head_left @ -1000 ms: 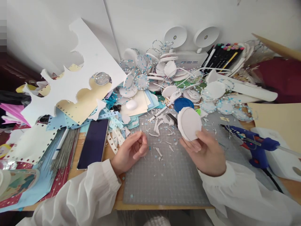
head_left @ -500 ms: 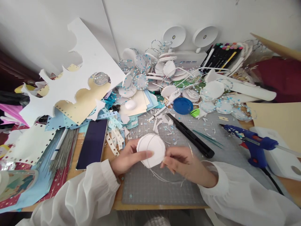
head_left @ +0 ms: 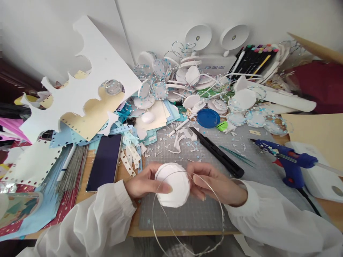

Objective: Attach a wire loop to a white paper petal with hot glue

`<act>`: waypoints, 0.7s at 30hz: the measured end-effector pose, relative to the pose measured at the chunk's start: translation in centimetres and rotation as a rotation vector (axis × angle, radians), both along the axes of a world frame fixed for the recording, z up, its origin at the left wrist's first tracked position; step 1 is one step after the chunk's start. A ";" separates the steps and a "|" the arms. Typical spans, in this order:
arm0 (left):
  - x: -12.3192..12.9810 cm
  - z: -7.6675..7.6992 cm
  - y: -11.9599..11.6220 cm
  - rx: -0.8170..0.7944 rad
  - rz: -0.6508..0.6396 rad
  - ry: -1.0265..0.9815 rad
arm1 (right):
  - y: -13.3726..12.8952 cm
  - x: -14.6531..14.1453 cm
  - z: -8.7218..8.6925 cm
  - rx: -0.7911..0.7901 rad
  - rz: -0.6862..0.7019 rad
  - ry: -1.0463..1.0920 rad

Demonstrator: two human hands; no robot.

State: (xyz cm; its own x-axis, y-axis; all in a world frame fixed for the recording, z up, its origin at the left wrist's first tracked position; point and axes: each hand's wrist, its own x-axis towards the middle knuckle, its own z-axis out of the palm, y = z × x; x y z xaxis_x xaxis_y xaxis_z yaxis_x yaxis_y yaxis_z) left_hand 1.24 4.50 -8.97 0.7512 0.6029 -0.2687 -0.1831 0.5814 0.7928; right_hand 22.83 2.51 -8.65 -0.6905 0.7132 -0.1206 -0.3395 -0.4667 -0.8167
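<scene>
Between my hands is a round white foam disc (head_left: 175, 191) with a roughly cut edge. My left hand (head_left: 146, 184) grips it from the left, thumb flat across its face and fingers behind. At the disc's right edge, my right hand (head_left: 211, 182) has its fingers closed in a pinch on a thin silvery wire (head_left: 222, 217). The wire crosses the disc's upper face and hangs in wide loops below the hands, past the front edge of the grey cutting mat (head_left: 187, 221). The fingertips behind the disc are hidden.
A black utility knife (head_left: 218, 153) and teal tweezers (head_left: 237, 155) lie beyond my right hand. Farther right is a blue glue gun (head_left: 289, 157). A phone (head_left: 104, 162) and a bundle of wires (head_left: 72, 171) lie left. Foam scraps and a blue lid (head_left: 208, 118) sit behind.
The wire has swung from a small bunch under my right hand into wide loops hanging lower. The disc has dropped slightly toward me, and my right hand has turned at its edge.
</scene>
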 end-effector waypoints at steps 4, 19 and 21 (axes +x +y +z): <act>-0.1 0.2 0.0 0.038 -0.023 0.026 | 0.0 -0.1 -0.3 0.040 0.015 0.004; 0.1 -0.2 -0.2 0.179 0.058 0.055 | -0.2 -0.4 0.9 0.029 -0.060 -0.166; 0.2 -0.2 -0.2 0.195 0.074 0.065 | -0.2 -0.4 0.9 0.049 -0.094 -0.173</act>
